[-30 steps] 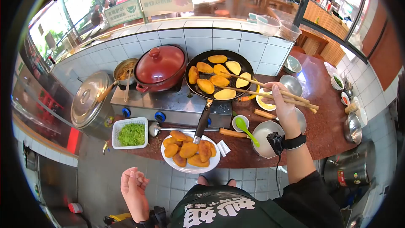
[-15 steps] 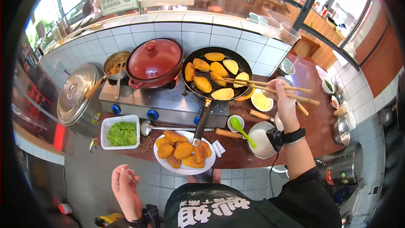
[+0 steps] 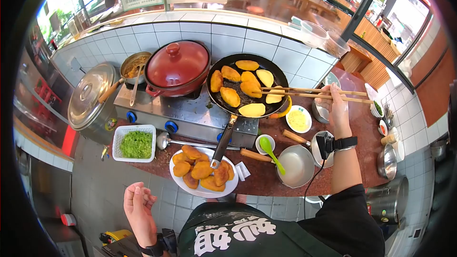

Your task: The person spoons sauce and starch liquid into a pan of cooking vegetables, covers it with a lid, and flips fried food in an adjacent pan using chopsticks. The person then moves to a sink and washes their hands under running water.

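My right hand (image 3: 337, 113) grips long wooden chopsticks (image 3: 316, 94), which reach left over the black frying pan (image 3: 230, 106). Their tips meet a golden-brown fried patty (image 3: 250, 89) in the middle of the pan. Several other browned patties lie around it, while a few at the right and front, such as the front one (image 3: 252, 110), are paler yellow. My left hand (image 3: 139, 209) hangs in the air at the lower left, fingers loosely curled and holding nothing. Nearby is a white oval plate (image 3: 176, 179) piled with fried patties, under the pan's handle (image 3: 223, 145).
Left of the pan stand a red lidded pot (image 3: 176, 69), a small saucepan (image 3: 134, 66) and a large steel pot (image 3: 90, 97). A basket of chopped greens (image 3: 134, 143) sits at the front left. Right are a bowl of yellow shreds (image 3: 299, 119) and a saucepan of pale liquid (image 3: 294, 166).
The patty at the chopstick tips was tilted and now lies flatter. The chopsticks and my right hand have moved slightly right. My left hand stays about the same, and the whole view has shifted slightly.
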Motion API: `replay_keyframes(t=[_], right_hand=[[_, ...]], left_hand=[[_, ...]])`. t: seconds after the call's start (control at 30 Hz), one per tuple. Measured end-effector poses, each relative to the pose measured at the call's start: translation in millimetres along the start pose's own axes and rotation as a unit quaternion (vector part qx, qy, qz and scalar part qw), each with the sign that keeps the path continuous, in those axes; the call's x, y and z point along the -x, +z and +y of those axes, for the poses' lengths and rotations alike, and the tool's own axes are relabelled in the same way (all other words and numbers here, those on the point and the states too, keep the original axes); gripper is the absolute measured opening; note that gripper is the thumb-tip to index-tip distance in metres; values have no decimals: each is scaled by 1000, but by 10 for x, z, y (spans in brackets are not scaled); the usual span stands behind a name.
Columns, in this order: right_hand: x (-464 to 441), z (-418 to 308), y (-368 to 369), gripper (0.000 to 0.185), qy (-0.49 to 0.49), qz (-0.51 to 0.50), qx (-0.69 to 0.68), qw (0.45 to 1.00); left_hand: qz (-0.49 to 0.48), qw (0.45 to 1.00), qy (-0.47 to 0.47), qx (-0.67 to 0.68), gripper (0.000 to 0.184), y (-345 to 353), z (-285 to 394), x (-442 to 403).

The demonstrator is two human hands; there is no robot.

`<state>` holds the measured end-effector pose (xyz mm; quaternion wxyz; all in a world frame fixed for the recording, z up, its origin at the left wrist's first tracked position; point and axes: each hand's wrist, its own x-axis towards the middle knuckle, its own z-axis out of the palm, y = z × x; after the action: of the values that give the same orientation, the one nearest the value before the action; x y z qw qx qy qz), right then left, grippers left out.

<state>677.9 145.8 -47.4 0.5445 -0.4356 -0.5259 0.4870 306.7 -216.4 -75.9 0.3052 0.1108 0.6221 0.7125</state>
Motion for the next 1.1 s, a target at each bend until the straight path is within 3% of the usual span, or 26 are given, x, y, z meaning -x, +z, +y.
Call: replay_keyframes(t=[0.2, 0.63, 0.9, 1.1], right_hand=[[-50, 74, -43, 31, 11, 51, -31, 998], [-434, 338, -165, 29, 82, -14, -79, 993], [-154, -20, 139, 33, -82, -52, 16, 995], [-56, 54, 427, 33, -35, -94, 33, 994]], left_hand=[[9, 1000, 3, -1, 14, 88, -2, 46], [4, 1000, -3, -18, 14, 257, -8, 103], [6, 1000, -19, -13, 14, 256, -52, 106], [0, 1000, -15, -16, 13, 293, -2, 102]])
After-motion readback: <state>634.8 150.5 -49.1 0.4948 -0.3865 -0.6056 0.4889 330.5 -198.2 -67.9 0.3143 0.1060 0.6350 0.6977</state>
